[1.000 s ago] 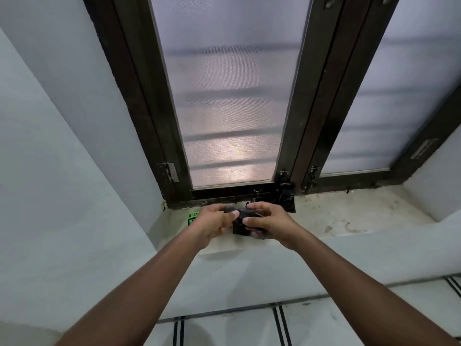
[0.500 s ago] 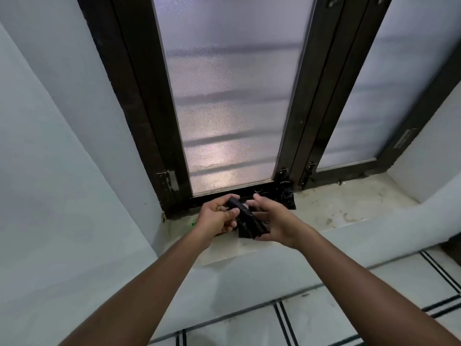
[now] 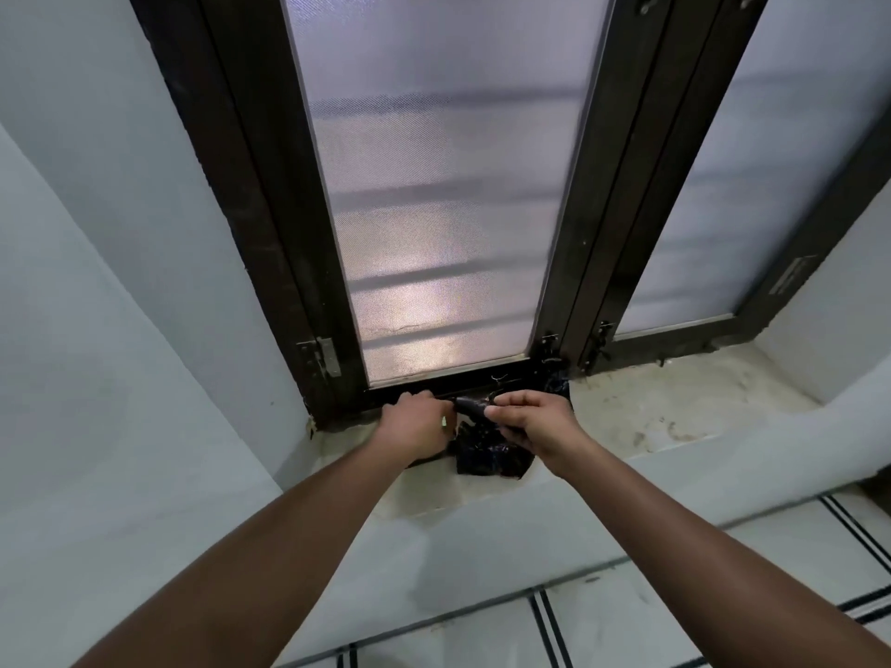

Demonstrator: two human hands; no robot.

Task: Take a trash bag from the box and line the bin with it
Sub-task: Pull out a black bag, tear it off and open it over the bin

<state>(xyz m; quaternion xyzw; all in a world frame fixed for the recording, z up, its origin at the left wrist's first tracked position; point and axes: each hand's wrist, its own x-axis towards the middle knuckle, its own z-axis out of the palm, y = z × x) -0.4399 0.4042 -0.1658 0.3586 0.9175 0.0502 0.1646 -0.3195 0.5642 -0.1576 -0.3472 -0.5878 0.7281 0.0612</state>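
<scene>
Your left hand [image 3: 418, 423] and right hand [image 3: 533, 421] meet over the window sill [image 3: 675, 417], both working the black trash bag [image 3: 487, 453]. The right thumb and forefinger are pressed together on a rolled or twisted upper edge of the bag, which spans the short gap to the left hand; the left fingers curl closed at that same edge, though the back of the hand hides exactly what they pinch. The rest of the bag hangs as a crumpled, still-folded bundle below and between your wrists, its lower part resting on the sill near the front lip. Holding the top edge in two opposed pinches serves, in all likelihood, to peel the film layers apart and find the mouth. The sill acts as a support so the loose bulk does not drag on the pinch. A speck of green shows by the left fingers, possibly the box; the bin is out of view.
</scene>
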